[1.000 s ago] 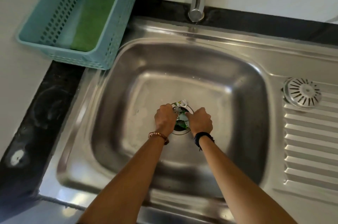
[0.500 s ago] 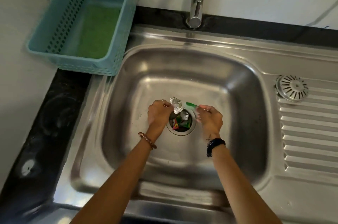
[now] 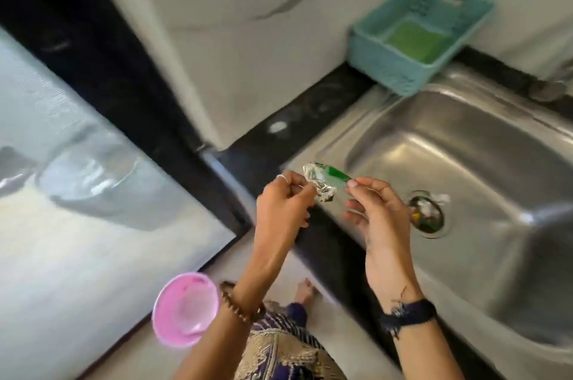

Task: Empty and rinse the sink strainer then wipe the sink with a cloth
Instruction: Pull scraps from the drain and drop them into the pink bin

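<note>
A round pink plastic tub [image 3: 185, 309] sits low on the pale floor at left, rim glossy, open room around it. Just right of it the left hand [image 3: 283, 209], beaded bracelet on the wrist, pinches a crumpled silvery foil scrap [image 3: 321, 183] over the black counter edge [image 3: 266, 144]. Beside it the right hand [image 3: 376, 215] pinches a flat green wrapper strip [image 3: 336, 174] that touches the foil. Further right, the smooth stainless sink [image 3: 483, 138] curves down to its drain, where the strainer [image 3: 426, 216] sits with colourful scraps inside. A perforated teal basket [image 3: 400, 69] holding a green cloth [image 3: 417, 41] overhangs the sink's far corner.
</note>
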